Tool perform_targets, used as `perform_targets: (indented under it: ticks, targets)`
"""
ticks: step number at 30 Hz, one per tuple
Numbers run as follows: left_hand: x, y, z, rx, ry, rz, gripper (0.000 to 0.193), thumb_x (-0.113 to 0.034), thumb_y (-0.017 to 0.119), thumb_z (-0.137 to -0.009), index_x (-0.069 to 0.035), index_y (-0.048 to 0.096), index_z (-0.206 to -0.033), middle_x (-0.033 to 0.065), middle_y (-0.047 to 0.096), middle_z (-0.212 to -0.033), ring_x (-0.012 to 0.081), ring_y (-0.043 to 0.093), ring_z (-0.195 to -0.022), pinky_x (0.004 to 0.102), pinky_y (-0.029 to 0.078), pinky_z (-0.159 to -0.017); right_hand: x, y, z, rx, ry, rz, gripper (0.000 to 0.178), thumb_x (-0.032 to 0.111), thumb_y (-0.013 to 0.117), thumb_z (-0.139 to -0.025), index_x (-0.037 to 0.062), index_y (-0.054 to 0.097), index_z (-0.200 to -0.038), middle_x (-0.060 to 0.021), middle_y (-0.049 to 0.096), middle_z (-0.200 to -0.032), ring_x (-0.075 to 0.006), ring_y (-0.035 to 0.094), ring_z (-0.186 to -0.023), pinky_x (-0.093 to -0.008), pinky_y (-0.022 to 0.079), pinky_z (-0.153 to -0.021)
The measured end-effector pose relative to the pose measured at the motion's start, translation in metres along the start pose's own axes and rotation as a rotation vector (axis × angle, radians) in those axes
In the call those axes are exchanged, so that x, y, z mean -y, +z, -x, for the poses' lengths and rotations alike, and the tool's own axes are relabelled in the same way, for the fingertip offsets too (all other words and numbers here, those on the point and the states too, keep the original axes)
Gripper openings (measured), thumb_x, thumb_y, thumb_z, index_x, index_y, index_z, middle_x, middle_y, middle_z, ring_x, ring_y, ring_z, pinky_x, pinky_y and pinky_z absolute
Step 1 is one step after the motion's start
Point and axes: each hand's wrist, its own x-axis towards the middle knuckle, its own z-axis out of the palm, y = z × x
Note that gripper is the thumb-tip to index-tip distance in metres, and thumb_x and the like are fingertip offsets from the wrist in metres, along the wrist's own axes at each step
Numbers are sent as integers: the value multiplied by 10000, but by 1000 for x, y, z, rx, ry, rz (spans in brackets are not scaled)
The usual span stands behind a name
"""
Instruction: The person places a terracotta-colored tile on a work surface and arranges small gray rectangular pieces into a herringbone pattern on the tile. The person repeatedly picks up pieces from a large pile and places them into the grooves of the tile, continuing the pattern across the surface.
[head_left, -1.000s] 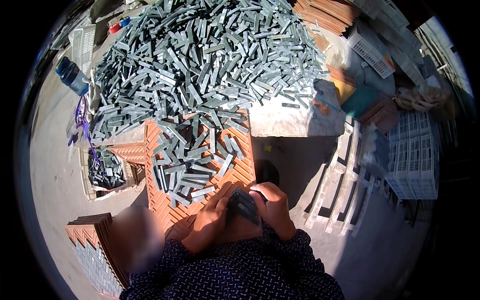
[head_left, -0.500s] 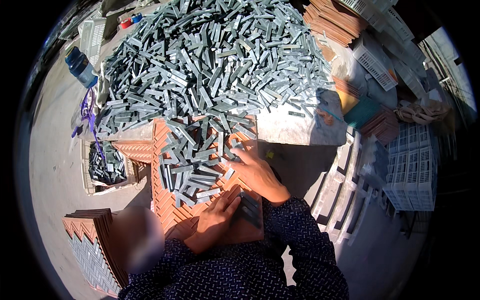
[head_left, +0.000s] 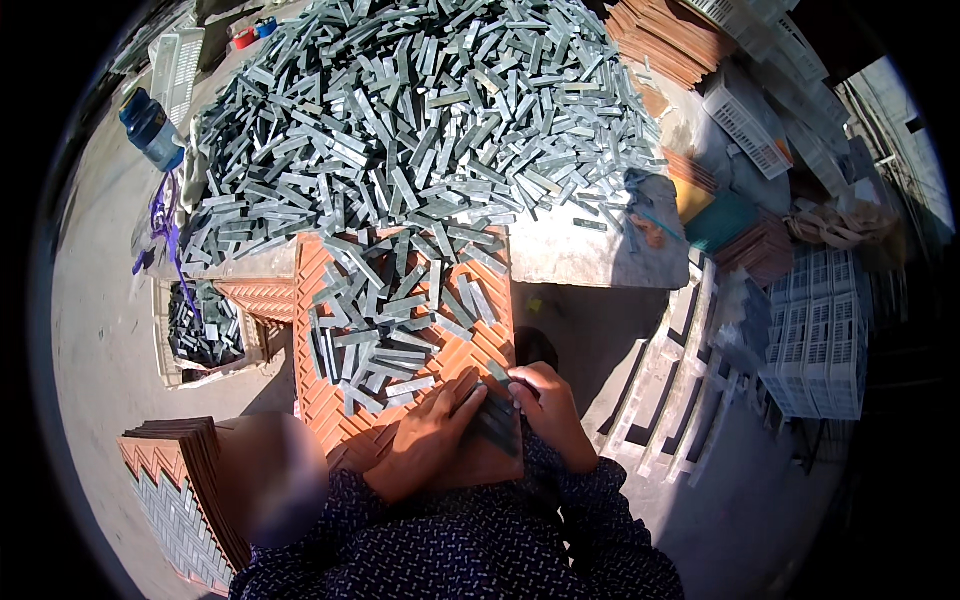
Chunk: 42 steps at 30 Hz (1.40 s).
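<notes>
An orange mould board (head_left: 340,437) with zigzag grooves lies before me, its far half covered by loose grey-green stone strips (head_left: 378,352). My left hand (head_left: 428,432) rests flat on the near part, fingers stretched out toward the right edge. Beside those fingertips, several dark strips (head_left: 492,428) are set in the grooves, in my shadow. My right hand (head_left: 548,402) is at the board's right edge, thumb and fingers pinched on the end of a single stone strip (head_left: 497,372). The fingers partly hide that strip.
Beyond the board, a large heap of stone strips (head_left: 420,130) covers a pale table (head_left: 595,255). A crate of strips (head_left: 205,330) stands left, with filled boards (head_left: 190,510) stacked nearer. White crates (head_left: 815,340) and a slatted pallet (head_left: 670,400) are right. A blue jug (head_left: 150,130) is far left.
My right hand has drawn back from the loose strips to the board's near right edge and now pinches one strip there. My left hand stays nearly in place. The view has shifted slightly.
</notes>
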Motion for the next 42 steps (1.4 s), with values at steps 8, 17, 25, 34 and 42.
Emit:
perform_targets:
  ticks: [8,17,25,34,42]
  targets:
    - [-1,5,1,60,-11,-64,542,-145,505,-851,-155,439,-1389,212,529,-1238,366,548,-1159,441,538,-805,1,2,7,9,93,29,176,72,622,-834,23,661,-998,-136,654,-913,-280,647,-826,-343,502,-738]
    - [9,1,24,-42,114,23,466,-79,513,-832,-61,514,-1297,168,552,-1210,335,580,-1113,396,528,-870,4,18,18,-152,-69,349,138,69,637,-828,50,678,-959,-121,633,-875,-314,624,-825,-385,500,-746]
    - [13,-2,31,-4,106,80,445,-71,518,-827,-53,540,-1272,152,564,-1171,320,571,-1125,379,519,-889,1,31,9,-129,-86,213,79,91,643,-826,49,650,-892,-118,626,-869,-332,624,-787,-398,506,-693]
    - [8,-23,28,-21,191,87,431,-67,532,-786,-1,568,-1211,140,570,-1119,324,566,-1110,370,519,-880,39,40,-52,-85,-230,364,250,99,709,-764,27,582,-967,-166,613,-823,-367,610,-759,-428,487,-650]
    - [19,-41,27,-172,39,251,416,-34,597,-724,13,623,-1137,154,602,-1058,319,602,-963,368,506,-823,22,21,-43,-41,-378,142,150,33,665,-786,11,615,-926,-157,603,-817,-339,610,-778,-394,490,-671]
